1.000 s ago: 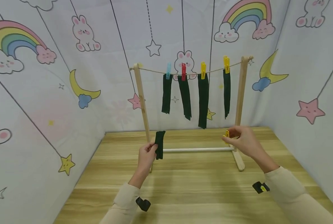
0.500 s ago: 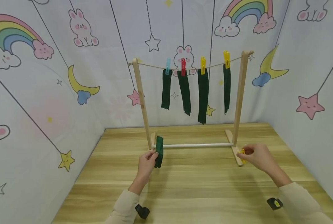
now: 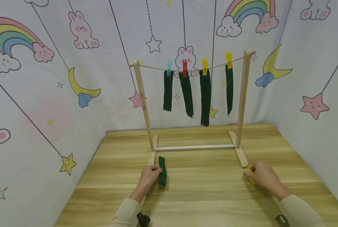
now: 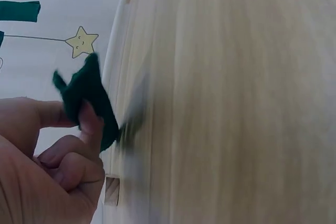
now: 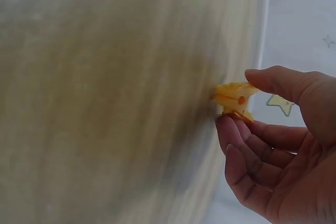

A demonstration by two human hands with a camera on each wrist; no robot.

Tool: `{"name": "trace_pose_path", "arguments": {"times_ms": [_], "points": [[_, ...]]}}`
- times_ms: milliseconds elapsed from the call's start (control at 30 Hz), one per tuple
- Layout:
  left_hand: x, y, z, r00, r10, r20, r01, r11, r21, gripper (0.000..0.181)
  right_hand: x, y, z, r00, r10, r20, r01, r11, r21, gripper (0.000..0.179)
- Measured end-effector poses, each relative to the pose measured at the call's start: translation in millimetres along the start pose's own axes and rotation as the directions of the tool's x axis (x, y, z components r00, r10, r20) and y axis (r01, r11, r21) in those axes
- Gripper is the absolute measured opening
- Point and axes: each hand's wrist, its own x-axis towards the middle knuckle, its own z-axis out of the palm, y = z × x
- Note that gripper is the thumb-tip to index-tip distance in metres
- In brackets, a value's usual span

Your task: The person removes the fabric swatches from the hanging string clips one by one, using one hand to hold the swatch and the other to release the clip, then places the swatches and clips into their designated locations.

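Note:
My left hand (image 3: 149,177) pinches a dark green cloth strip (image 3: 162,173) between thumb and finger, low over the table in front of the rack's left foot. In the left wrist view the cloth (image 4: 89,95) is folded over, its ends sticking up and down. My right hand (image 3: 263,176) holds a yellow clothespin (image 3: 252,178) near the table, in front of the rack's right foot. The right wrist view shows this clothespin (image 5: 235,99) between thumb and fingertips. Behind both hands, several dark green strips (image 3: 205,97) hang from a string, each under a clothespin.
The wooden rack (image 3: 243,101) has two posts, a string on top and a white rod (image 3: 195,147) below. Blue, red (image 3: 185,68) and yellow clothespins grip the string. Patterned cloth walls (image 3: 115,37) enclose the wood-grain table (image 3: 203,189) at the back and sides.
Both hands have come down and nearer to me, the left with the cloth strip, the right with the yellow clothespin, which has also gone right. The hanging strips stay in place.

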Motion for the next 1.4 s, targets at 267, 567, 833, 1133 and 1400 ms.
{"name": "trace_pose_path", "arguments": {"times_ms": [267,567,833,1133,1400], "points": [[-1.2,-7.3,3.1,0.995,0.075,0.062,-0.085,0.980,0.182,0.013,-3.8,4.0,12.8,0.999,0.039,-0.016,-0.039,0.998,-0.047,0.050],[-1.5,-3.7,3.7,0.999,0.035,0.028,-0.042,0.950,0.311,0.021,-2.9,4.2,16.3,0.999,-0.003,-0.034,0.000,0.996,-0.091,0.047],[-4.4,-3.1,3.3,0.999,0.042,0.030,-0.050,0.930,0.364,0.024,-1.8,4.8,17.5,0.999,-0.016,-0.051,0.011,0.994,-0.104,0.049],[-6.4,-2.0,0.6,0.998,0.057,0.021,-0.061,0.906,0.419,0.029,-1.4,3.5,17.8,0.998,-0.030,-0.059,0.023,0.994,-0.104,0.051],[-12.6,-0.8,-1.9,0.997,0.074,0.034,-0.081,0.870,0.486,0.035,-3.2,3.1,13.1,0.999,0.026,-0.026,-0.028,0.995,-0.096,0.049]]}}
